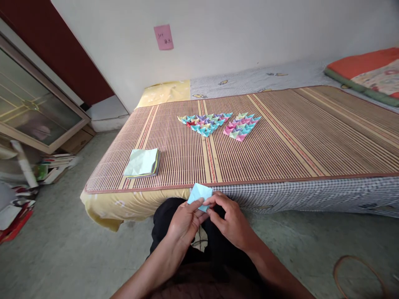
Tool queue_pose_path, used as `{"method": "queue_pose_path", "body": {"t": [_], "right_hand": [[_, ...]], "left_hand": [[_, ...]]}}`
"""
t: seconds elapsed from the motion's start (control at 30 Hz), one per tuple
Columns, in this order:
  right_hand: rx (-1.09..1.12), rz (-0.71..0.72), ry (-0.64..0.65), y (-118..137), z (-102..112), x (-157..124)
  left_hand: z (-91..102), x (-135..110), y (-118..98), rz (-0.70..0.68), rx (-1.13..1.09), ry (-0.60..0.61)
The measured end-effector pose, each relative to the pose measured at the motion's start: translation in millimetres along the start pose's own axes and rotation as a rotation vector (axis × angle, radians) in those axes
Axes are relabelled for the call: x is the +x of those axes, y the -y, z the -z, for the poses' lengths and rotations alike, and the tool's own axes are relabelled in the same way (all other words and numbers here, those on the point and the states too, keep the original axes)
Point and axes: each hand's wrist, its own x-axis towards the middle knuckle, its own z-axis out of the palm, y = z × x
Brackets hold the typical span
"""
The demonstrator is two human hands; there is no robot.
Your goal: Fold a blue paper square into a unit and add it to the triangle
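Observation:
A light blue folded paper (200, 194) is held over my lap, just in front of the bed's edge. My left hand (184, 221) pinches its lower left side, fingers closed on it. Fingers of my right hand (230, 221) are closed on its lower right corner. A stack of pale green and coloured paper squares (142, 163) lies on the striped bamboo mat (280, 145) to the left. Two flat triangular groups of folded coloured paper pieces (206, 123) (242, 126) rest farther back on the mat.
The mat covers a bed with a yellow sheet (124, 205) and a checked sheet (311, 193). An orange quilt (368, 72) lies at the far right. A glass-door cabinet (34, 104) and books (52, 166) stand at left. A pink note (163, 37) is on the wall.

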Motion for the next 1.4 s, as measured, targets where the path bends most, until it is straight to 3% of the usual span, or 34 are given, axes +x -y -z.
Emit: {"method": "queue_pose_path", "body": {"t": [0.2, 0.77, 0.93, 1.13, 1.2, 1.4], "right_hand": [[0.026, 0.021, -0.031, -1, 2, 1], [0.099, -0.021, 0.053, 2, 8, 5], [0.052, -0.003, 0.069, 3, 14, 5], [0.183, -0.128, -0.113, 5, 18, 6], [0.170, -0.140, -0.091, 5, 18, 8], [0.185, -0.112, 0.033, 5, 19, 14]], "left_hand": [[-0.8, -1, 0, -0.001, 0.000, 0.036], [-0.3, -1, 2, -0.042, 0.058, 0.049], [-2.8, -3, 1, -0.170, 0.095, 0.044], [-9.2, -13, -2, -0.454, 0.300, 0.037], [-11.4, -16, -3, -0.516, 0.404, 0.032], [-15.9, -22, -3, -0.498, 0.498, 0.097]]}}
